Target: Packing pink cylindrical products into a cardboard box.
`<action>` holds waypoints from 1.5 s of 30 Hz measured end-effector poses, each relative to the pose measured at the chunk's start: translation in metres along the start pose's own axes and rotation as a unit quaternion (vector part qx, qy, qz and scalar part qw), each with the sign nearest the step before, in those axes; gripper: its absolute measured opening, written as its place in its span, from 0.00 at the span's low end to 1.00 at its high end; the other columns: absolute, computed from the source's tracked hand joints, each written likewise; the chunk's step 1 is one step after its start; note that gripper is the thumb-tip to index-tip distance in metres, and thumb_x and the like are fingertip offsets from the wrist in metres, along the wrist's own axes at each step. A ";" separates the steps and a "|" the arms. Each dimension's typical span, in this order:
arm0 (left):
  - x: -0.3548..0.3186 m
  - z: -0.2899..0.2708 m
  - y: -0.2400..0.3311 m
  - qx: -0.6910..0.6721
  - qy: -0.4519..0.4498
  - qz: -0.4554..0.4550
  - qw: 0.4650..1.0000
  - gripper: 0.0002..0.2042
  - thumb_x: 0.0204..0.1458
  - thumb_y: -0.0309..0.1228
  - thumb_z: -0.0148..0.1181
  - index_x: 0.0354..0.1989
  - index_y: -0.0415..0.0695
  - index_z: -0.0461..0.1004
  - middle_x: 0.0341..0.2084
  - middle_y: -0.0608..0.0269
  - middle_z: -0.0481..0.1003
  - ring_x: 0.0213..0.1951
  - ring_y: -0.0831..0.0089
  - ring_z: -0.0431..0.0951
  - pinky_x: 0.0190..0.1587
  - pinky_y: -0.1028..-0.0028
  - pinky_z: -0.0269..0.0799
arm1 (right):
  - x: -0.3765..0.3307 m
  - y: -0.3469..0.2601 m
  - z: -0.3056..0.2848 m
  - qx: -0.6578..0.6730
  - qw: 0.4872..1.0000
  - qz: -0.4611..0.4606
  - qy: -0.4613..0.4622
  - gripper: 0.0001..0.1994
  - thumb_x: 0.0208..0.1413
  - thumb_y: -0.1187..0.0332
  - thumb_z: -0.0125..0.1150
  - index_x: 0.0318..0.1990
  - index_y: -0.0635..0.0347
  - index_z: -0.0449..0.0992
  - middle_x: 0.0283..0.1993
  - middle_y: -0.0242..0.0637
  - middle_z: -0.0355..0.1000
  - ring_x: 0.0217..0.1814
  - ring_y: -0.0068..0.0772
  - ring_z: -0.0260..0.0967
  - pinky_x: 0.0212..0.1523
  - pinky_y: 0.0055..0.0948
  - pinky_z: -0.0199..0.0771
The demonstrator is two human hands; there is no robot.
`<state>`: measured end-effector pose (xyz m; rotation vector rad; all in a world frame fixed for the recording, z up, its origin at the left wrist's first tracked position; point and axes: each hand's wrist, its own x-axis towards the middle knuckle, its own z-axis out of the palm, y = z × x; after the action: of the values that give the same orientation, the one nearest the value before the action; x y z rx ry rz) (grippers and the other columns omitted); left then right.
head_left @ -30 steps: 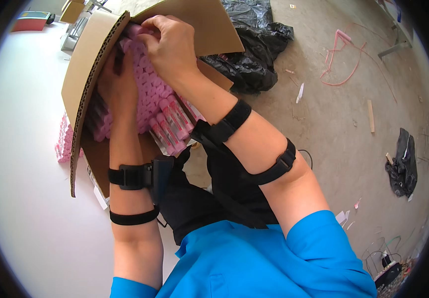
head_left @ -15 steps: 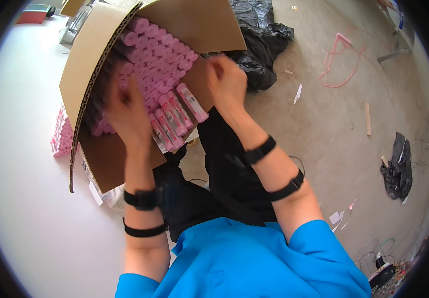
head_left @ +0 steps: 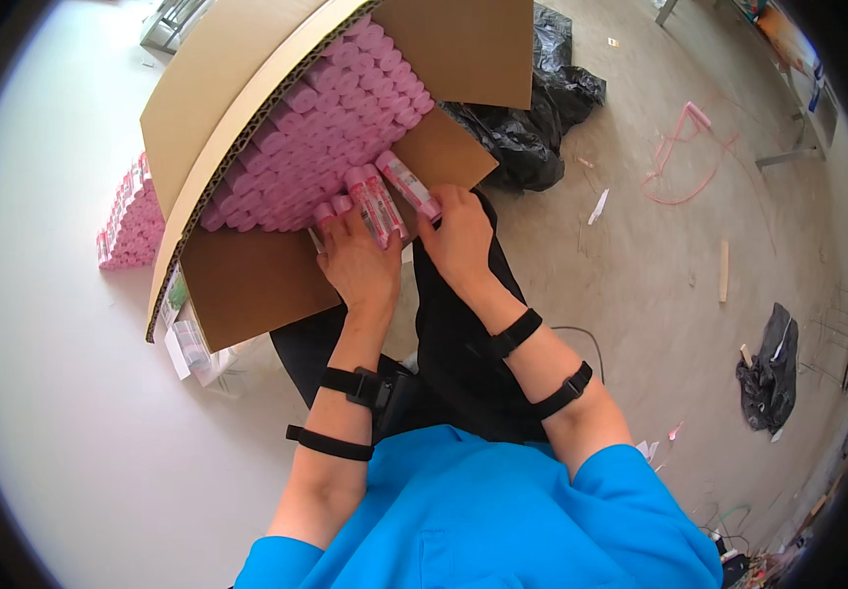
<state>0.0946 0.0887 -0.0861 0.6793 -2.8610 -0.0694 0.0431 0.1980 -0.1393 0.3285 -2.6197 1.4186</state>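
Observation:
A cardboard box (head_left: 257, 285) lies tipped toward me with its mouth facing me, packed with pink rolls (head_left: 321, 147) stacked end-on. Several labelled pink rolls (head_left: 377, 204) lie on its lower flap. My left hand (head_left: 357, 260) spans some of these, fingers over the left ones and thumb by the lower end of the middle pair; its palm hides part of them. At the flap's right side, a single labelled roll (head_left: 407, 185) lies slanted. My right hand (head_left: 460, 236) has its thumb and fingers at that roll's lower end.
More pink rolls (head_left: 132, 218) are piled left of the box on a white surface (head_left: 61, 363). Black plastic bags (head_left: 532, 128) lie behind the box at right. A second black bag (head_left: 772, 368), a wooden strip (head_left: 723, 272) and pink cord (head_left: 674, 162) lie on the floor.
My left hand has come out of the box mouth down onto the labelled rolls. My right hand has moved from the box's right flap to the single roll. The box appears shifted right in view.

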 end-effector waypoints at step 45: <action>0.100 -0.100 0.032 -0.384 0.210 0.042 0.898 0.16 0.53 0.32 0.64 0.48 0.36 0.79 0.31 0.57 0.81 0.32 0.77 0.78 0.35 0.75 0.73 | 0.117 -0.128 -0.049 0.456 0.888 0.037 0.039 0.15 0.56 0.65 0.60 0.41 0.71 0.79 0.30 0.47 0.78 0.28 0.29 0.78 0.34 0.26 0.76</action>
<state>0.0138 0.0720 0.0330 0.3380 -2.1647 -0.8673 -0.0354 0.1571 0.0175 0.2442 -1.7264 2.5394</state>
